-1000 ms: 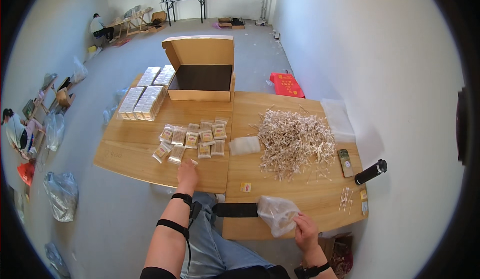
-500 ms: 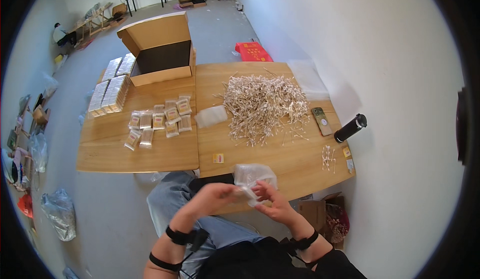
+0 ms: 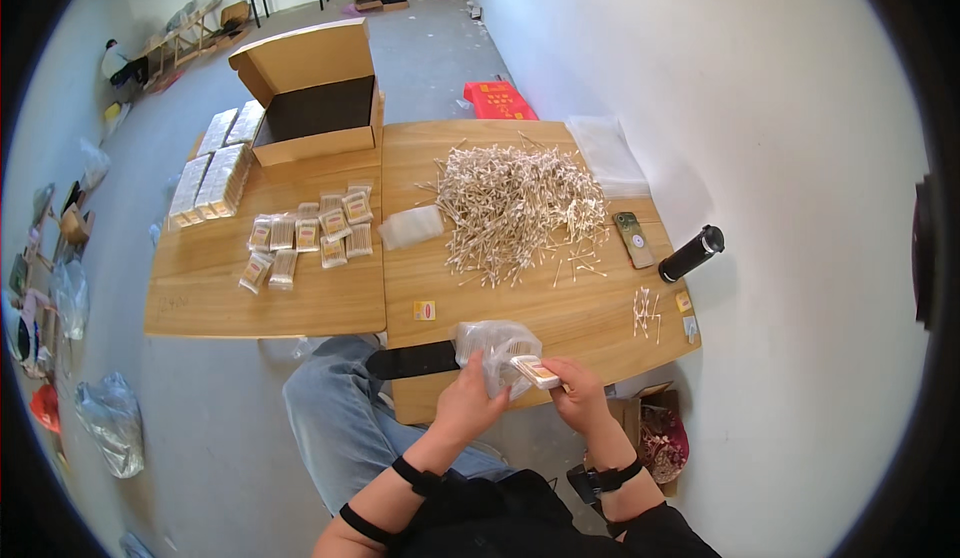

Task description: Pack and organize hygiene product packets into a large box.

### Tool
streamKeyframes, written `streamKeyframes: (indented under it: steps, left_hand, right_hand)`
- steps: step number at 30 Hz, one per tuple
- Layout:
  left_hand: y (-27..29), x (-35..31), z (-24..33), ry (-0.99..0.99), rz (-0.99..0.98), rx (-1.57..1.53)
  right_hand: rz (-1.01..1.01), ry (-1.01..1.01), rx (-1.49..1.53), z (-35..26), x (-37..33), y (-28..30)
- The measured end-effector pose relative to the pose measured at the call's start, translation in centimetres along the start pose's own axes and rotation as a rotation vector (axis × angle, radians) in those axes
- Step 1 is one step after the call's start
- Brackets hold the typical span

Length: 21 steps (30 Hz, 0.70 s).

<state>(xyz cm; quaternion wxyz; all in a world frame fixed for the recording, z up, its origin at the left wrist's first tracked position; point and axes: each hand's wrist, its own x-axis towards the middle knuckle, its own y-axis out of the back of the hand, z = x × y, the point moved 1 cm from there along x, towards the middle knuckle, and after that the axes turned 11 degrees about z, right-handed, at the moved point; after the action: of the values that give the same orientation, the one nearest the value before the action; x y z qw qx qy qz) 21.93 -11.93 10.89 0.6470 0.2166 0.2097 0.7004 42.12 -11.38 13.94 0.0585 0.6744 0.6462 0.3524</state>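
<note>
Leave untouched the loose cluster of small, flat, clear-film packets of tan sticks (image 3: 307, 236), lying well left of and beyond the crumpled, translucent plastic bag (image 3: 490, 336). Mind too the flat black strip (image 3: 415, 360), directly left of the bag, and the small, square yellow card (image 3: 425, 310), slightly beyond the strip. With the left hand (image 3: 470, 398), at the bag's near left side with thumb and fingers apart against the film, steady the plastic; cannot tell from here whether actually pinching it. Best to press lightly, so as not to crush the ribbed contents faintly visible inside. With the right hand (image 3: 580, 393), at the bag's right side and closed on a small, flat, white packet with a yellow-and-red label (image 3: 537, 371), better to grip by the edges, without creasing, and clear of the loose film just behind. Farther right of the bag, avoid brushing the small scatter of white-tipped cotton swabs (image 3: 645, 308).
</note>
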Motion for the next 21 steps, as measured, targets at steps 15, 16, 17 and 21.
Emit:
streamKeyframes:
  steps: [15,16,17,21]
  left_hand:
    - [0.3,0.1,1.1,-0.085,0.190,-0.147]
    - [0.1,0.0,1.1,-0.068,0.171,-0.158]
    - [0.0,-0.1,1.0,-0.055,0.183,-0.162]
    - [-0.4,-0.1,0.9,-0.100,0.216,-0.173]
  right_hand:
    - [-0.204,0.097,-0.440,1.8,2.7,-9.2]
    - [-0.225,0.103,-0.415,1.4,2.7,-9.2]
    - [-0.248,0.108,-0.390,1.0,2.7,-9.1]
    - [-0.237,0.277,-0.199,-0.2,3.3,-8.0]
